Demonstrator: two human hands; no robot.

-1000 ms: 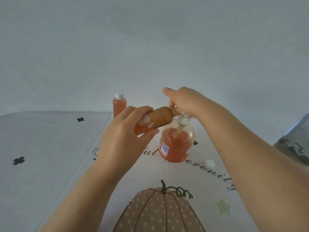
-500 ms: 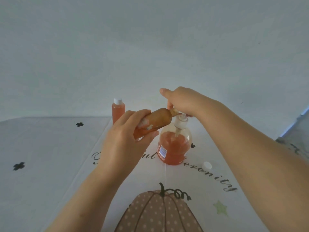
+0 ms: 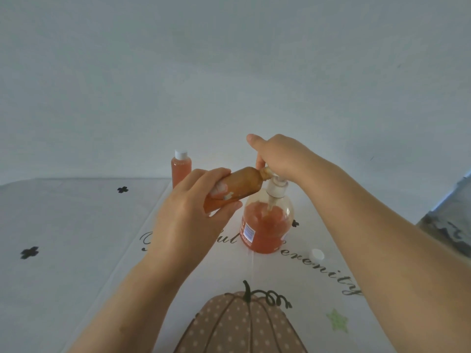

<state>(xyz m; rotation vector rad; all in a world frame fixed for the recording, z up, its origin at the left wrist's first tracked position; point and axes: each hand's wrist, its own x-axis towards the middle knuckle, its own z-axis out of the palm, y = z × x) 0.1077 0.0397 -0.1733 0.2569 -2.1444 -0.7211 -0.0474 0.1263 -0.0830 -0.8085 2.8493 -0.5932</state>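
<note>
My left hand point(image 3: 188, 215) grips a small amber bottle point(image 3: 242, 186), tilted almost level with its open neck pointing right at the pump. A round clear pump bottle point(image 3: 265, 225), about half full of orange liquid, stands upright on the table. Its white pump collar point(image 3: 276, 188) shows under my right hand point(image 3: 277, 155). That hand sits on top of the pump head with its fingers curled down over it and the thumb sticking out to the left. The pump's spout is hidden by the hand and the small bottle's neck.
A second small bottle point(image 3: 181, 168) of orange liquid with a white cap stands behind, at the table's far edge. A loose white cap point(image 3: 316, 254) lies right of the pump bottle. The tablecloth point(image 3: 76, 238) carries a pumpkin print point(image 3: 242, 324). A dark patterned thing point(image 3: 451, 225) sits at the far right.
The pump head has risen a little under my right hand. The view has shifted slightly. My left hand still holds the small bottle against the pump.
</note>
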